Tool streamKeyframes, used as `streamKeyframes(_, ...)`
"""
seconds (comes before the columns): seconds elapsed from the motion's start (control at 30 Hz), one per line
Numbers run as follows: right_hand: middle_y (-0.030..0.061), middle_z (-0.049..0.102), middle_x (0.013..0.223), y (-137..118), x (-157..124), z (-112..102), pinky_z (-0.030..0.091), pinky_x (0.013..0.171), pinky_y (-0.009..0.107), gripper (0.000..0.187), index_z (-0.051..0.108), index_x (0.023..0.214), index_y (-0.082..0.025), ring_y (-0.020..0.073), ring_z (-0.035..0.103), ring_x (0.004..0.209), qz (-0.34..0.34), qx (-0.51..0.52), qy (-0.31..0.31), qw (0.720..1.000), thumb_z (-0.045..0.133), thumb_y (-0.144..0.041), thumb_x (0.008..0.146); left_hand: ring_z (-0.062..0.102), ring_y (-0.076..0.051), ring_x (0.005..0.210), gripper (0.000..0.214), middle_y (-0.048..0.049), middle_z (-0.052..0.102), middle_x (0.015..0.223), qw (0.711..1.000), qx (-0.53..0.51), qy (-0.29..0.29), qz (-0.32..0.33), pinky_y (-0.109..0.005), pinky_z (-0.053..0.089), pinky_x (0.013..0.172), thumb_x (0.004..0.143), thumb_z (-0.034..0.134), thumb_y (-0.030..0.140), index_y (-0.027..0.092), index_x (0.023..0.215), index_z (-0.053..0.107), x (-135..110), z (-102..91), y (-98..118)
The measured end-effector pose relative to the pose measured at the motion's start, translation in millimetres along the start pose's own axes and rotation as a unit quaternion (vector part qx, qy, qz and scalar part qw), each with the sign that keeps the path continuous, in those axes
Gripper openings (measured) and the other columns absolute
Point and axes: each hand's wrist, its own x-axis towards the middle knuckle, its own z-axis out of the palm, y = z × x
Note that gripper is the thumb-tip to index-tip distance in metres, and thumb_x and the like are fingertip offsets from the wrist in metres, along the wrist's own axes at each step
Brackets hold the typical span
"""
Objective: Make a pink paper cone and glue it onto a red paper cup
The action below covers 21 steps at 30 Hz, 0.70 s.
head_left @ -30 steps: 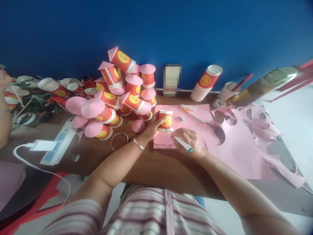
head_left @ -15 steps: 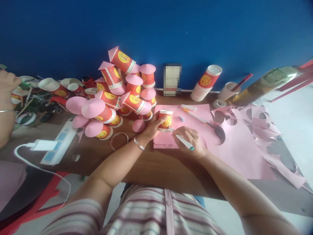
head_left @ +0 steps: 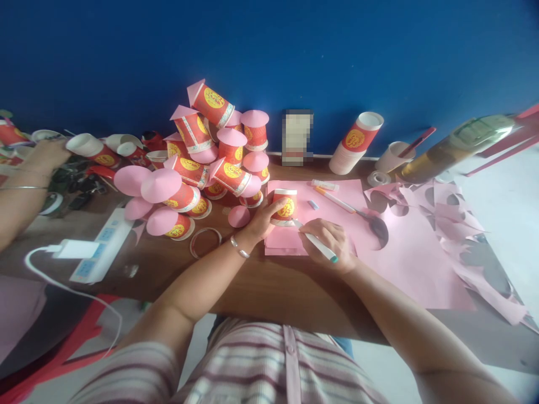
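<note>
My left hand (head_left: 266, 217) is closed around a red paper cup (head_left: 285, 205) with a yellow emblem, its thumb lying across the front. The cup is held over a stack of pink paper (head_left: 280, 243). In my right hand (head_left: 328, 241) is a white marker pen (head_left: 319, 245) with a green end, gripped like a writing tool. Its tip is at the pale rim along the cup's lower edge; whether it touches is too small to tell. The pen's cap (head_left: 313, 205) seems to lie on the pink paper, near a glue stick (head_left: 325, 184) and scissors (head_left: 376, 229).
Left of the cup stands a pile of red cups with pink paper cones (head_left: 160, 186). A power strip (head_left: 102, 245) and a tape roll (head_left: 205, 242) lie nearer. Stacked cups (head_left: 356, 143), a bottle (head_left: 458, 146) and pink offcuts (head_left: 458, 219) are right. Another person's hand (head_left: 53, 156) reaches in left.
The marker's green end has shifted slightly right and down with my right hand. The other person's hand has moved right, onto the clutter at the left. My left hand stays nearly still.
</note>
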Motion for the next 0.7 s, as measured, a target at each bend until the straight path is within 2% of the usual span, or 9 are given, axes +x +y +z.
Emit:
streamKeyframes(0.1,0.0022,0.067,0.08,5.2,-4.7,-0.4,0.052,0.061,0.026,0.022,0.063,0.116,-0.021,0.0145,0.064,0.065,0.001,-0.026,-0.019,0.999,0.059,-0.011,0.097,0.067,-0.019,0.087,0.037,-0.0017,0.068,0.09,1.0,0.009,-0.007,0.014,-0.032,0.057,0.079,0.078,0.083,0.048,0.019,0.097,0.07,-0.1,-0.9,0.5)
streamKeyframes(0.2,0.0007,0.063,0.077,14.0,-10.7,1.7,0.051,0.06,0.026,0.025,0.062,0.123,-0.021,0.0142,0.062,0.062,0.03,-0.046,-0.046,0.997,0.053,-0.013,0.101,0.069,-0.025,0.096,0.035,-0.0052,0.071,0.095,0.999,0.026,-0.004,0.023,-0.038,0.057,0.087,0.078,0.083,0.047,0.02,0.097,0.071,-1.1,-2.3,2.5)
streamKeyframes(0.33,0.0065,0.069,0.09,26.4,-17.6,10.2,0.053,0.064,0.026,0.02,0.06,0.119,-0.022,0.0174,0.069,0.073,0.085,-0.088,-0.044,0.992,0.052,-0.016,0.102,0.07,-0.027,0.1,0.028,-0.005,0.073,0.094,0.999,0.016,0.027,0.012,-0.039,0.058,0.088,0.07,0.089,0.037,0.022,0.087,0.071,-2.3,-2.3,6.3)
streamKeyframes(0.43,0.0094,0.07,0.096,32.4,-23.5,17.8,0.052,0.06,0.026,0.016,0.06,0.113,-0.021,0.0193,0.071,0.079,0.108,-0.1,-0.06,0.987,0.05,-0.016,0.102,0.072,-0.025,0.092,0.029,-0.0037,0.073,0.091,1.0,-0.003,0.018,0.003,-0.04,0.059,0.083,0.075,0.084,0.042,0.021,0.09,0.07,-2.6,1.4,7.5)
streamKeyframes(0.57,0.0066,0.066,0.093,33.6,-29.3,23.7,0.05,0.055,0.026,0.02,0.06,0.114,-0.022,0.018,0.069,0.076,0.095,-0.087,-0.07,0.989,0.047,-0.016,0.101,0.072,-0.022,0.082,0.033,-0.0025,0.074,0.086,0.999,-0.036,0.003,0.001,-0.036,0.058,0.079,0.074,0.083,0.045,0.019,0.089,0.07,-2.2,5.7,6.7)
streamKeyframes(0.7,0.0044,0.066,0.092,30.5,-27.8,24.0,0.053,0.06,0.027,0.021,0.058,0.119,-0.023,0.0182,0.068,0.075,0.072,-0.069,-0.07,0.993,0.054,-0.019,0.099,0.07,-0.017,0.08,0.03,-0.0005,0.074,0.084,0.998,-0.056,0.006,0.022,-0.029,0.056,0.077,0.074,0.084,0.041,0.018,0.089,0.071,-0.8,3.7,4.5)
